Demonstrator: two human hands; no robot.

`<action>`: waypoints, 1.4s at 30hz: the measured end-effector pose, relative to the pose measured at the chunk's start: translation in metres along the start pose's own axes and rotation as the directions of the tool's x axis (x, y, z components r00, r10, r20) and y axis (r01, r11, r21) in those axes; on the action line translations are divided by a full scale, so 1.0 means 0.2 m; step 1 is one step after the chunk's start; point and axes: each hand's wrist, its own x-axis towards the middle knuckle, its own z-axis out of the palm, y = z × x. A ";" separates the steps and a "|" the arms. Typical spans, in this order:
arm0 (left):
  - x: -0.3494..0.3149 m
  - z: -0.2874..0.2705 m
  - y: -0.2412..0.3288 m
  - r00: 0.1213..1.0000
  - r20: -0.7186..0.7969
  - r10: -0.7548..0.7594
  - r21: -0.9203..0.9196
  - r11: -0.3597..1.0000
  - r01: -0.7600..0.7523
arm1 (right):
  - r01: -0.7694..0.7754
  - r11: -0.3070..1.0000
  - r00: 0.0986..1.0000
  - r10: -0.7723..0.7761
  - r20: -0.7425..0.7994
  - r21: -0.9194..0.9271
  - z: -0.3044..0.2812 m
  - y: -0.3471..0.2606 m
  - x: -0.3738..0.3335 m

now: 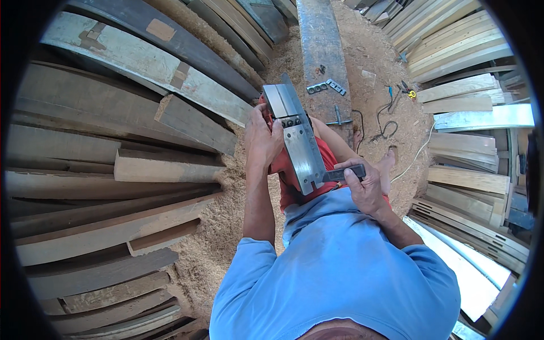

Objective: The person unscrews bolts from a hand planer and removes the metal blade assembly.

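Note:
An electric hand planer (297,147) lies sole up across my lap, its silver plates and bolted cutter slot showing. My left hand (263,139) is wrapped round its left side near the cutter slot. My right hand (365,187) grips the black stock of a try square (351,171) at the near end of the planer. The square's long thin blade runs along the planer's right edge and reaches past its far end. Ahead on a narrow board lie two silver metal pieces with holes (317,88) and a T-handled wrench (338,118).
Stacked timber planks (85,141) crowd the left side, with more lumber (453,48) at the right. Sawdust covers the floor (215,232). A worn board (320,34) stretches ahead. Right of it lie a dark cable (385,127) and yellow-handled scissors (412,94).

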 end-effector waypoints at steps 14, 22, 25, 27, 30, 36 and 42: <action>-0.02 0.05 0.12 0.999 -0.035 0.041 0.103 0.994 -0.037 | -0.059 0.982 0.998 0.059 0.006 0.181 -0.08 0.08 0.00; -0.02 0.06 0.11 0.999 -0.030 0.032 0.097 0.995 -0.029 | -0.102 0.977 0.995 0.100 0.019 0.186 -0.09 0.07 0.01; -0.02 0.06 0.10 0.999 -0.022 0.045 0.100 0.994 -0.042 | -0.089 0.983 0.996 0.087 0.019 0.158 -0.09 0.09 0.01; -0.02 0.06 0.10 0.999 -0.014 0.046 0.104 0.994 -0.044 | -0.079 0.985 0.997 0.078 0.016 0.150 -0.09 0.10 0.00; -0.01 0.05 0.10 0.999 -0.005 0.050 0.108 0.993 -0.049 | -0.073 0.984 0.997 0.073 0.008 0.162 -0.09 0.10 0.01; -0.01 0.04 0.11 1.000 0.015 0.006 0.119 0.993 -0.007 | -0.061 0.986 0.998 0.057 0.028 0.153 -0.09 0.11 0.02; -0.01 0.05 0.12 1.000 0.017 -0.020 0.132 0.991 0.017 | -0.076 0.982 0.997 0.071 0.036 0.173 -0.09 0.09 0.01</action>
